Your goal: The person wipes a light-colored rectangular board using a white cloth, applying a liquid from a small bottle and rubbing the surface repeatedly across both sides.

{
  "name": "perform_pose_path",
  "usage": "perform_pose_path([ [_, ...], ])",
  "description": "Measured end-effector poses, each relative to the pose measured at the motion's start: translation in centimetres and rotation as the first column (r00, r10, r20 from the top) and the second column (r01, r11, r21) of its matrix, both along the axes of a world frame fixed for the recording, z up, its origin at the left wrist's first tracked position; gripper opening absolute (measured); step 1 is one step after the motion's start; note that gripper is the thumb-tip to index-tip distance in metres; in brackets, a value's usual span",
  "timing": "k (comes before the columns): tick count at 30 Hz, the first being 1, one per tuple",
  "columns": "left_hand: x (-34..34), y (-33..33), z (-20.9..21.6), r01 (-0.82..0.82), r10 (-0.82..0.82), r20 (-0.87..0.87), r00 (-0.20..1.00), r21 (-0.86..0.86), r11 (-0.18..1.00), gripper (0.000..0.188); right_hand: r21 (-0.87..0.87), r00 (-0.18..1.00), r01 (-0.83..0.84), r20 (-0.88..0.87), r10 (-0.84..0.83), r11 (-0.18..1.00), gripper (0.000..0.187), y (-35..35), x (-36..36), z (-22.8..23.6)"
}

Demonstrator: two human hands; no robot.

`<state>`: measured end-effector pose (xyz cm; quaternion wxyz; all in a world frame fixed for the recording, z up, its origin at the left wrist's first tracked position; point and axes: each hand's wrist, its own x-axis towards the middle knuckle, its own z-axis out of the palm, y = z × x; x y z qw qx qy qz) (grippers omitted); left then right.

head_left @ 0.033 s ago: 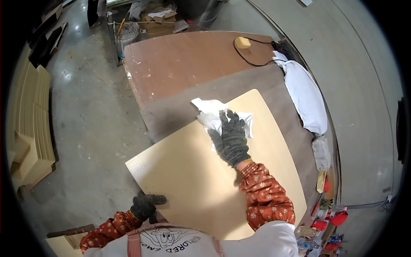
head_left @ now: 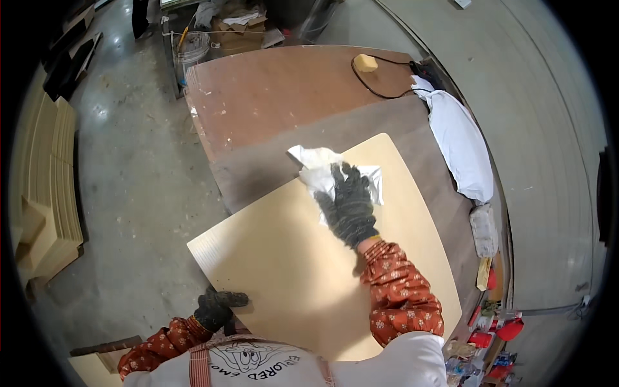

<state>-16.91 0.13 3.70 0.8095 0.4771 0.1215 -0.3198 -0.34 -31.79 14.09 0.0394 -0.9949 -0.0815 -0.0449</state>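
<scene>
A pale wood-coloured panel [head_left: 277, 277] with one curved side lies in front of me. My right hand [head_left: 351, 203], in a dark knit glove, is spread flat over a crumpled white cloth [head_left: 314, 158] and presses it onto the panel near its far edge. Part of the cloth hangs past that edge. At the near left edge, my left hand [head_left: 218, 308], gloved alike, grips the panel, with a finger or thumb over the top; its other fingers are mostly hidden.
Under the panel is a brown worktable [head_left: 264, 97] with a grey covering. A yellow sponge [head_left: 365, 62] and a black cord [head_left: 367, 88] lie at its far end. White fabric [head_left: 456, 145] and a wrapped block [head_left: 483, 230] line the right side. Stacked panels [head_left: 55, 168] stand at far left.
My right hand and the cloth have shifted very slightly. My left hand stays at the panel's edge.
</scene>
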Motion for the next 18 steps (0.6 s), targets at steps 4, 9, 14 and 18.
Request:
perform_pose_path([
  [4, 0.8, -0.7, 3.6, -0.023, 0.042, -0.224, 0.974, 0.086, 0.996, 0.052, -0.081, 0.982, 0.152, 0.123, -0.141, 0.985, 0.072, -8.3, 6.8, -2.6],
  [9, 0.4, 0.8, 1.5, 0.034, -0.022, -0.112, 0.993, 0.105, 0.994, 0.032, -0.208, 0.924, 0.381, 0.063, -0.377, 0.901, 0.068, -13.2, 15.9, -0.8],
  [14, 1.9, -0.5, 5.9, 0.072, -0.072, -0.017, 0.997, 0.019, 0.997, 0.032, -0.054, 0.951, 0.289, 0.132, -0.28, 0.956, 0.074, -8.9, 10.6, -2.4],
  [18, 0.3, -0.7, 3.0, -0.115, 0.103, -0.069, 0.992, -0.208, 0.971, 0.048, 0.133, 0.964, -0.262, 0.09, 0.252, 0.956, 0.072, 5.1, 2.4, -1.1],
])
